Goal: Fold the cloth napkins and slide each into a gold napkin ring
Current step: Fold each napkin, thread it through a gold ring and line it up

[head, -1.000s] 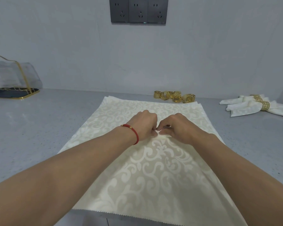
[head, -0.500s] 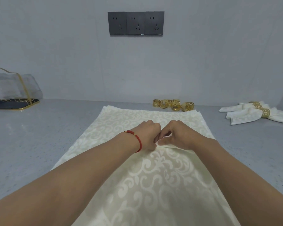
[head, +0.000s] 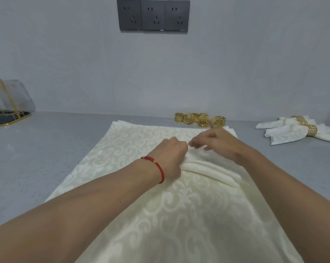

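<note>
A cream damask napkin (head: 133, 149) lies spread on the grey counter, atop a stack of the same cloth. My left hand (head: 171, 158), with a red bracelet at the wrist, grips a bunch of pleats gathered at the napkin's middle. My right hand (head: 215, 143) hovers just right of it, blurred, its fingers loosely spread over the folds. Several gold napkin rings (head: 200, 119) sit in a cluster by the wall, beyond the cloth.
Two folded napkins in gold rings (head: 297, 130) lie at the far right. A clear, gold-edged holder (head: 8, 105) stands at the far left. Dark wall sockets (head: 152, 15) are above. The grey counter (head: 46, 149) stretches left of the cloth.
The pinched fold has grown into several pleats under my left hand. My right hand has let go of the cloth and lifted toward the far right.
</note>
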A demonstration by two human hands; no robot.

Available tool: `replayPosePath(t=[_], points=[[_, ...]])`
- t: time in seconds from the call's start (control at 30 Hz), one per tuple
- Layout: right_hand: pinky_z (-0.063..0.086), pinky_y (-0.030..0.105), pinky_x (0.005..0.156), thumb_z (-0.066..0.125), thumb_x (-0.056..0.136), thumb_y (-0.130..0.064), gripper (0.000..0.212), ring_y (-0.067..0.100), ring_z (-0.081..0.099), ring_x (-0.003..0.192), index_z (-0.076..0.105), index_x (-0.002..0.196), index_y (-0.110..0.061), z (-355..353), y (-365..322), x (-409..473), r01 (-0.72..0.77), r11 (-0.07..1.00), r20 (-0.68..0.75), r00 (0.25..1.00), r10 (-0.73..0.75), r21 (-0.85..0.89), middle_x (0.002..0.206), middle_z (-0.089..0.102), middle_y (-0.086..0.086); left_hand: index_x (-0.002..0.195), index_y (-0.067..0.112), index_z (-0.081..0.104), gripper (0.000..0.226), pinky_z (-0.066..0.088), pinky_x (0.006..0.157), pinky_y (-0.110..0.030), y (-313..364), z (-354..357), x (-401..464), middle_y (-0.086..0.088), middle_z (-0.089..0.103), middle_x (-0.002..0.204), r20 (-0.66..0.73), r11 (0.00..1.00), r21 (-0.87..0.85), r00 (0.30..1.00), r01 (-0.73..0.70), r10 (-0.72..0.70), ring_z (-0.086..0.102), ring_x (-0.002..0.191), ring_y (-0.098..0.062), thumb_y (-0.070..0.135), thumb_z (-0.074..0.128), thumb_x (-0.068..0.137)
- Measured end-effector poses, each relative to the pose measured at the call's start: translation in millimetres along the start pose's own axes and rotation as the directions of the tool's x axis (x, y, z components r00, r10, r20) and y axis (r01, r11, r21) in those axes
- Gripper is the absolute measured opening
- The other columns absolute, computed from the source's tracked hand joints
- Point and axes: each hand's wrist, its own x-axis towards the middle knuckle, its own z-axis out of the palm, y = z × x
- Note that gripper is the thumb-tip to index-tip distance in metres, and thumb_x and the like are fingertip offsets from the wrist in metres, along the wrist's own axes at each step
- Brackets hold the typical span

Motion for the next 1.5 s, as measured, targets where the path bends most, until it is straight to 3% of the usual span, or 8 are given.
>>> replayPosePath(t=[0.2, 0.4, 0.57, 0.63, 0.77, 0.83, 1.0, 1.5], points=[[0.055, 0.036, 0.084, 0.057, 0.095, -0.026, 0.022, 0.032, 0.068, 0.097, 0.078, 0.094, -0.019, -22, 52, 69, -0.294, 0.935, -0.558, 0.818, 0.139, -0.199, 0.097, 0.076, 0.008, 0.082, 0.012, 0.038, 0.028, 0.037, 0.066, -0.030, -57, 3, 36, -0.004, 0.037, 0.079, -0.150, 0.950, -0.124, 0.941, 0.285, -0.302, 0.048, 0.079, -0.029, 0.008, 0.065, 0.082], [0.040, 0.048, 0.097, 0.054, 0.099, -0.047, 0.043, 0.038, 0.048, 0.123, 0.059, 0.133, -0.021, -28, 96, 126, -0.543, 0.667, -0.636, 0.760, 0.134, -0.509, 0.125, 0.056, 0.015, 0.087, 0.013, 0.036, 0.021, 0.035, 0.071, -0.032, -69, 43, 49, -0.004, 0.035, 0.085, -0.170, 0.922, -0.162, 0.910, 0.352, -0.377, 0.040, 0.081, -0.028, 0.003, 0.054, 0.085], [0.034, 0.049, 0.099, 0.064, 0.083, -0.036, 0.024, 0.034, 0.042, 0.119, 0.064, 0.106, -0.030, -21, 107, 153, -0.609, 0.442, -0.655, 0.753, 0.061, -0.659, 0.103, 0.065, 0.002, 0.084, 0.016, 0.034, 0.024, 0.032, 0.068, -0.033, -66, 48, 45, 0.001, 0.025, 0.072, -0.279, 0.938, -0.109, 0.896, 0.328, -0.346, 0.036, 0.077, -0.024, 0.005, 0.055, 0.088], [0.032, 0.049, 0.102, 0.068, 0.074, -0.023, 0.027, 0.031, 0.047, 0.115, 0.064, 0.099, -0.029, -20, 101, 157, -0.580, 0.473, -0.644, 0.764, 0.035, -0.663, 0.095, 0.066, -0.001, 0.074, 0.016, 0.029, 0.030, 0.031, 0.066, -0.033, -67, 49, 42, 0.001, 0.025, 0.070, -0.308, 0.939, -0.106, 0.887, 0.328, -0.345, 0.036, 0.075, -0.024, 0.004, 0.054, 0.087], [0.036, 0.042, 0.103, 0.062, 0.094, -0.023, 0.039, 0.033, 0.052, 0.120, 0.062, 0.133, -0.026, -40, 75, 133, -0.302, 0.902, -0.671, 0.741, 0.019, -0.308, 0.129, 0.055, 0.013, 0.068, 0.015, 0.028, 0.032, 0.027, 0.060, -0.032, -72, 48, 40, 0.001, 0.025, 0.064, -0.408, 0.940, -0.129, 0.848, 0.315, -0.340, 0.026, 0.059, -0.020, 0.001, 0.053, 0.081], [0.048, 0.033, 0.095, 0.067, 0.090, -0.030, 0.041, 0.025, 0.062, 0.108, 0.065, 0.131, -0.028, -50, 61, 105, -0.097, 0.995, -0.664, 0.743, 0.082, 0.015, 0.126, 0.061, 0.007, 0.062, 0.015, 0.025, 0.043, 0.021, 0.052, -0.032, -74, 47, 41, 0.001, 0.026, 0.057, -0.474, 0.952, -0.142, 0.825, 0.272, -0.307, 0.022, 0.051, -0.018, -0.003, 0.062, 0.070], [0.060, 0.040, 0.091, 0.073, 0.093, -0.013, 0.043, 0.025, 0.069, 0.104, 0.064, 0.134, -0.023, -51, 42, 19, 0.057, 0.946, -0.617, 0.770, 0.162, 0.319, 0.122, 0.064, 0.009, 0.056, 0.018, 0.029, 0.068, 0.018, 0.044, -0.024, -75, 38, 40, -0.004, 0.034, 0.040, -0.516, 0.968, -0.143, 0.819, 0.207, -0.251, 0.021, 0.043, -0.020, -0.009, 0.083, 0.025], [0.057, 0.036, 0.097, 0.077, 0.090, -0.012, 0.029, 0.019, 0.075, 0.099, 0.075, 0.117, -0.022, -17, 51, -44, 0.103, 0.843, -0.410, 0.900, 0.147, 0.528, 0.106, 0.074, 0.006, 0.054, 0.006, 0.044, 0.038, 0.027, 0.045, -0.027, -65, 46, 41, -0.006, 0.043, 0.047, -0.597, 0.987, -0.134, 0.787, 0.091, -0.154, 0.043, 0.045, -0.028, -0.010, 0.078, 0.046]])
